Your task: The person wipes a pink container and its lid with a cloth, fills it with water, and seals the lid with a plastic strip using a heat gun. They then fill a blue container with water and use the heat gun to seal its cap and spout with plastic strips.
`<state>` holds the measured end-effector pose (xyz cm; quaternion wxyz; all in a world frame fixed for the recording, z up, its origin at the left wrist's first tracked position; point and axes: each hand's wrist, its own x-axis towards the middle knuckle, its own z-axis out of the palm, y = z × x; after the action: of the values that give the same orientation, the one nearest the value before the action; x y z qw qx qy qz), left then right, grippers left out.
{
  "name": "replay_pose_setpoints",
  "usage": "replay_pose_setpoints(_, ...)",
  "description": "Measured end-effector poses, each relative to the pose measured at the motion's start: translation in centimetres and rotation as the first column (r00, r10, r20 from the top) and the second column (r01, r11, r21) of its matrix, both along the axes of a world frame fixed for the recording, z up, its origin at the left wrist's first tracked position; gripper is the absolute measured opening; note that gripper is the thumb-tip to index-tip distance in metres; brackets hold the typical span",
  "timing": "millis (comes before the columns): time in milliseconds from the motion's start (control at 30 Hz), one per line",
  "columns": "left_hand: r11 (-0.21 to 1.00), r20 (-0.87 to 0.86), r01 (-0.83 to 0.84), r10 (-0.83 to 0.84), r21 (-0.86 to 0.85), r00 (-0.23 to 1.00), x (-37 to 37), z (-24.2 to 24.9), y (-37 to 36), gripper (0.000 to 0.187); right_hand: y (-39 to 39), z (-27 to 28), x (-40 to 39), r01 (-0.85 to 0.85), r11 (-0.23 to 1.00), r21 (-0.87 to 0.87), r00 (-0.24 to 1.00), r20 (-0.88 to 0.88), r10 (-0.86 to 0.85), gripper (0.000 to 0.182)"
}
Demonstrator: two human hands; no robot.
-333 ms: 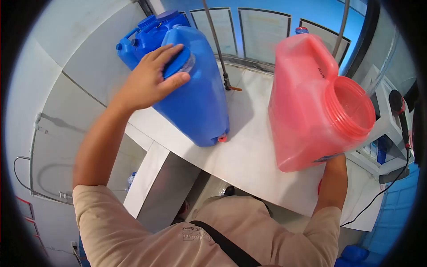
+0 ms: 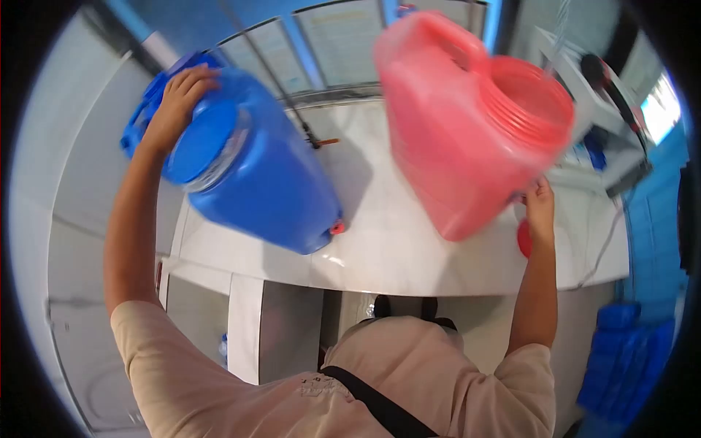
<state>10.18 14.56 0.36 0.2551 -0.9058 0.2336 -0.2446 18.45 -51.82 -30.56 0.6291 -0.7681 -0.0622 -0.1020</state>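
Note:
On the left of the white counter, a blue container [image 2: 270, 175] leans with its round blue cap [image 2: 204, 142] towards me. My left hand [image 2: 182, 98] has its fingers curled over the container's top, just beyond the cap. To the right is a pink container [image 2: 445, 139], tilted, its wide threaded mouth [image 2: 537, 91] uncapped. A clear stream or tube [image 2: 561, 36] comes down towards this mouth. My right hand [image 2: 539, 204] has bent fingers at the pink container's lower right side; what they pinch is too small to tell. Beside that wrist lies a red round piece [image 2: 524, 238].
More blue containers [image 2: 142, 117] stand behind my left hand. A thin pipe with an orange-handled valve [image 2: 326, 142] rises at the counter's back. A white shelf unit [image 2: 584, 157] and a cable are at the right. Blue containers [image 2: 621, 358] sit low at the right.
My left hand has slid off the cap to the container's far top edge. The blue container is tilted more to the left. My right hand now shows beside the pink container. The view has shifted.

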Motion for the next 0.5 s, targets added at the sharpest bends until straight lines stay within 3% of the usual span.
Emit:
replay_pose_setpoints(33,0.977,-0.081,-0.013,-0.004,-0.215,0.997,1.5,-1.7,2.3,0.028,-0.4,0.5,-2.6,0.041,0.975,0.219,0.995,-0.101,-0.019,0.026)
replay_pose_setpoints(67,0.909,-0.172,-0.044,-0.03,-0.414,0.985,3.1,-3.1,3.4,0.018,-1.3,0.9,-5.1,0.104,0.972,0.212,0.99,-0.111,-0.082,0.026)
replay_pose_setpoints(100,0.878,-0.113,-0.009,-0.051,-0.479,0.992,2.7,-3.1,1.6,0.012,-2.4,1.3,-7.6,0.059,0.988,0.14,0.98,-0.196,-0.03,0.022)
replay_pose_setpoints(133,0.873,-0.032,0.133,-0.167,-0.469,0.985,4.3,-4.3,5.0,0.013,-3.2,1.6,-10.4,0.018,0.996,0.085,0.957,-0.289,0.008,0.019)
replay_pose_setpoints(167,0.825,-0.11,0.002,-0.078,-0.565,0.991,4.8,-5.0,7.6,0.014,-3.6,1.9,-12.6,0.014,1.0,0.019,0.951,-0.308,-0.007,0.017)
replay_pose_setpoints(200,0.863,0.01,0.177,-0.196,-0.474,0.981,5.2,-6.1,10.7,0.018,-4.3,1.7,-14.8,0.009,0.999,-0.045,0.939,-0.343,-0.024,0.015)
replay_pose_setpoints(233,0.542,-0.254,-0.14,-0.142,-0.829,0.957,5.2,-6.1,13.1,0.023,-6.1,-0.9,-16.0,-0.087,0.994,-0.062,0.951,-0.301,0.065,0.017)
replay_pose_setpoints(267,0.433,-0.183,-0.122,-0.102,-0.893,0.978,3.8,-6.5,11.5,0.027,-5.9,0.2,-17.5,-0.135,0.98,-0.148,0.946,-0.315,0.083,0.017)
replay_pose_setpoints(300,0.519,-0.196,-0.119,-0.095,-0.846,0.976,1.7,-5.9,8.7,0.033,-6.8,-2.0,-18.3,-0.213,0.973,-0.083,0.948,-0.259,0.185,0.017)
replay_pose_setpoints(333,0.604,-0.162,-0.04,-0.148,-0.796,0.976,-1.7,-4.6,1.1,0.026,-7.1,-1.4,-19.1,-0.276,0.958,-0.082,0.92,-0.313,0.238,0.02)
replay_pose_setpoints(400,0.128,-0.251,-0.245,-0.031,-0.961,0.967,-4.6,-3.8,-2.8,0.006,-6.6,-1.6,-20.5,-0.398,0.9,-0.175,0.901,-0.257,0.349,0.025)
replay_pose_setpoints(433,0.143,-0.242,-0.233,-0.048,-0.962,0.969,-6.3,-3.8,-4.7,0.006,-6.3,-2.8,-20.8,-0.469,0.866,-0.173,0.865,-0.288,0.411,0.028)
replay_pose_setpoints(467,0.559,-0.15,-0.112,-0.023,-0.822,0.988,-8.1,-3.9,-6.4,0.009,-5.9,-4.2,-21.2,-0.544,0.821,-0.172,0.818,-0.325,0.474,0.031)
replay_pose_setpoints(500,0.865,-0.052,-0.005,-0.024,-0.502,0.998,-9.8,-4.0,-8.3,0.015,-5.2,-5.4,-21.5,-0.631,0.77,-0.094,0.751,-0.325,0.575,0.035)
